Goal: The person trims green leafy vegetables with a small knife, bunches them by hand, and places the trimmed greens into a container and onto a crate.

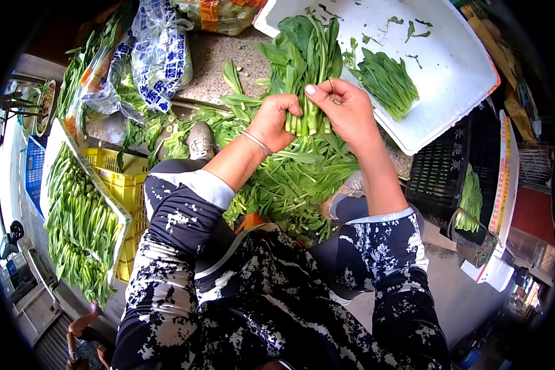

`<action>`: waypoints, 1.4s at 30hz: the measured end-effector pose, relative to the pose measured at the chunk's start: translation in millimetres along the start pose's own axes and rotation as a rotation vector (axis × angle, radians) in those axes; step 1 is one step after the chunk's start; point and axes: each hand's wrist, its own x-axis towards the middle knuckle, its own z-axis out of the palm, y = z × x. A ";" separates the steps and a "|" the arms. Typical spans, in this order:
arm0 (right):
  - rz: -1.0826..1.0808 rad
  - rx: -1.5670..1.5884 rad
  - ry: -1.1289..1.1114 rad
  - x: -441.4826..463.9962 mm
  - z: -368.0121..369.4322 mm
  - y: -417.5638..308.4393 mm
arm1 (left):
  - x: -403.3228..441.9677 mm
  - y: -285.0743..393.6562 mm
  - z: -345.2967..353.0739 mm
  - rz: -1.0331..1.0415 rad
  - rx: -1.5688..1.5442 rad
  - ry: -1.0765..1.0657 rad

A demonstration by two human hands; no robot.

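A bunch of leafy greens (307,52) stands between my hands, leaves pointing away from me and cut pale stems toward me. My left hand (279,120), with a bangle at the wrist, is closed round the stems from the left. From the right, my right hand (349,114) pinches at the stems with thumb and forefinger; its other fingers are curled. Below the hands, a heap of loose leaves and trimmings (290,179) covers the ground between my shoes. Another bunch of greens (385,83) lies in the white foam box (453,92) at upper right.
On the left, a white foam box (127,231) full of greens leans beside yellow crates (120,176). Plastic bags of vegetables (160,61) lie at upper left. A black crate (444,166) stands at right, near a small bunch (470,200). A person (83,336) appears at lower left.
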 end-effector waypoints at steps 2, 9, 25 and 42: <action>-0.033 0.007 0.024 -0.3 0.2 -2.3 | 4.9 -1.4 -10.8 -0.064 -0.152 -0.115; -0.017 0.029 -0.022 -4.3 -2.8 -14.8 | 4.1 -1.7 -7.3 -0.077 -0.165 -0.134; 0.010 -0.099 -0.055 -5.9 -19.4 -29.8 | 0.2 -1.8 -2.1 -0.137 -0.140 -0.116; 0.108 0.311 0.114 -3.4 -8.1 -27.6 | -4.1 -2.5 8.0 -0.115 -0.108 -0.224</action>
